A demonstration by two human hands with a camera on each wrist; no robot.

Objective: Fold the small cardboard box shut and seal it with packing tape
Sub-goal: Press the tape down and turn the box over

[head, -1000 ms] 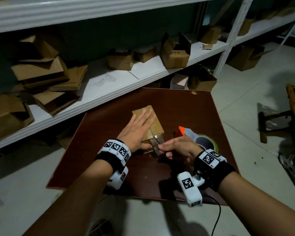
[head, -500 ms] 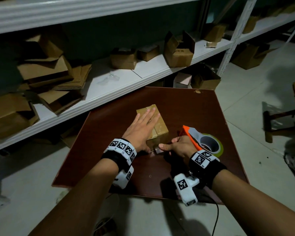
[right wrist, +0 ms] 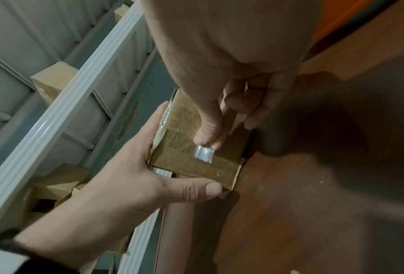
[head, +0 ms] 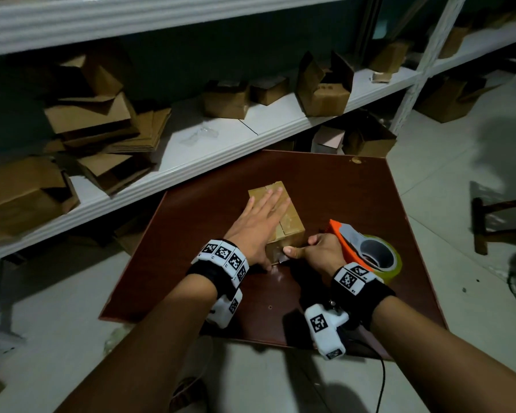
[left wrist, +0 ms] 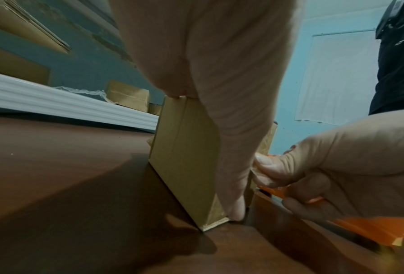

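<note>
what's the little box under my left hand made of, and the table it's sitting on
The small box looks like plain brown cardboard, matte, with a glossy strip of clear tape over its top seam. The table seems to be dark reddish-brown wood or wood-look laminate; its smooth, faintly shiny surface leaves that open.

Dark red-brown tabletop point(head: 325, 180) carrying the closed box point(head: 289, 234), and just right of it, the orange tape dispenser point(head: 367, 251).
</note>
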